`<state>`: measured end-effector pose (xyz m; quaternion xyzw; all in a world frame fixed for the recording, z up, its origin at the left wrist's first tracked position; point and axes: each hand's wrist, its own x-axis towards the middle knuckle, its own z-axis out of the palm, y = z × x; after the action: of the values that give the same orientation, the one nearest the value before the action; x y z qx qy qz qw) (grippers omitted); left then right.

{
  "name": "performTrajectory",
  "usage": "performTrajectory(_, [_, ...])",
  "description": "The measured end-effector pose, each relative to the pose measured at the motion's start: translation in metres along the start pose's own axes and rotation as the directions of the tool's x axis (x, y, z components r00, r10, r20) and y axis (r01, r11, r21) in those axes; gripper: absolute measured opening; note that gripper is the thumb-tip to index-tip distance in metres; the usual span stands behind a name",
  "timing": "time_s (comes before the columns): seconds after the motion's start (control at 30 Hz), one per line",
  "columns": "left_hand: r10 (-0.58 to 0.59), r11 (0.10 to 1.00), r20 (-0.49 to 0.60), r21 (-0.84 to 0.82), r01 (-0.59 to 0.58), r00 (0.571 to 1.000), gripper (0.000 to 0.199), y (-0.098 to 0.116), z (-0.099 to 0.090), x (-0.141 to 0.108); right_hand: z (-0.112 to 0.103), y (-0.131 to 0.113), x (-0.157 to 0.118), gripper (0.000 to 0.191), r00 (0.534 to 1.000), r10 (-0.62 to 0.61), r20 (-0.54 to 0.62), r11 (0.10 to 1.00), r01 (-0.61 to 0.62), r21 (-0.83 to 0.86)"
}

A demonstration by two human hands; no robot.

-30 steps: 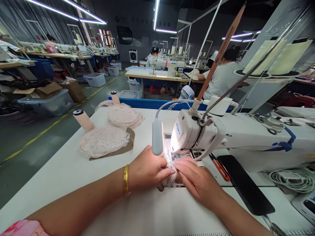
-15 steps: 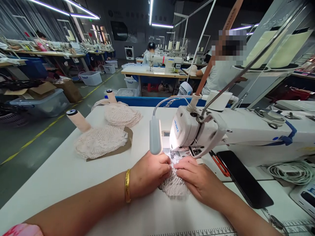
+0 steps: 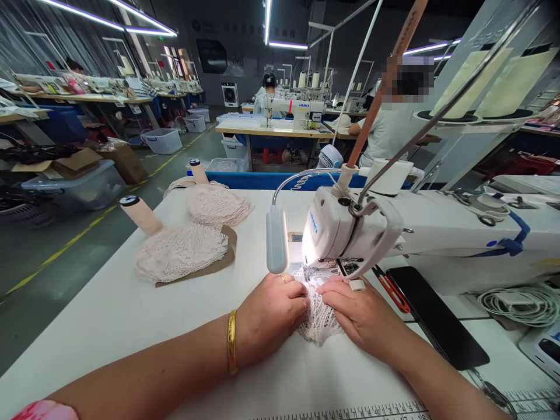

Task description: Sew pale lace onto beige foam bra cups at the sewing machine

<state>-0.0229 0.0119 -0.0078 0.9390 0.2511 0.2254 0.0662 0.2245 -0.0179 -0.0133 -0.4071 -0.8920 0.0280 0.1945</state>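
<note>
My left hand (image 3: 273, 312) was drawn in narrow, its bent fingers holding the left edge of the lace piece (image 3: 321, 328). My right hand (image 3: 366, 312) had its fingers close together on the right edge; whether they pinched the lace or only pressed it, I could not tell. The lace lay between my hands, its far end reaching beneath the head of the sewing machine (image 3: 335, 224), beside the lit lamp (image 3: 276, 242).

A second earlier the lace had been bunched up by the needle area; now its openwork was spread towards me, and my left hand had come a little nearer to me. I took this to mean the lace was being kept flat and steered from both sides.

The machine head read JUKI in blue, as did the machine on the far table (image 3: 303, 112). The ruler (image 3: 371, 413) along my side of the table bore numbers, 17 and 18 among them. The lettering on the brown stick (image 3: 370, 123) was too blurred to read.
</note>
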Motion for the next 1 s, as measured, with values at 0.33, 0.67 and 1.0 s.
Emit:
performTrajectory(0.33, [-0.052, 0.999, -0.02, 0.013, 0.053, 0.998, 0.02, -0.008, 0.0, 0.005, 0.009, 0.006, 0.0, 0.04, 0.992, 0.127, -0.022, 0.991, -0.128, -0.048])
performTrajectory(0.67, [0.109, 0.986, 0.018, -0.127, -0.106, 0.994, 0.018, 0.005, -0.009, -0.007, -0.006, -0.011, -0.003, 0.031, 0.988, -0.14, 0.06, 0.972, 0.126, 0.199])
performTrajectory(1.0, [0.079, 0.993, -0.019, -0.083, -0.081, 0.997, 0.019, 0.0, -0.002, -0.005, 0.004, -0.003, -0.003, 0.036, 0.997, -0.073, 0.02, 0.988, 0.069, 0.14])
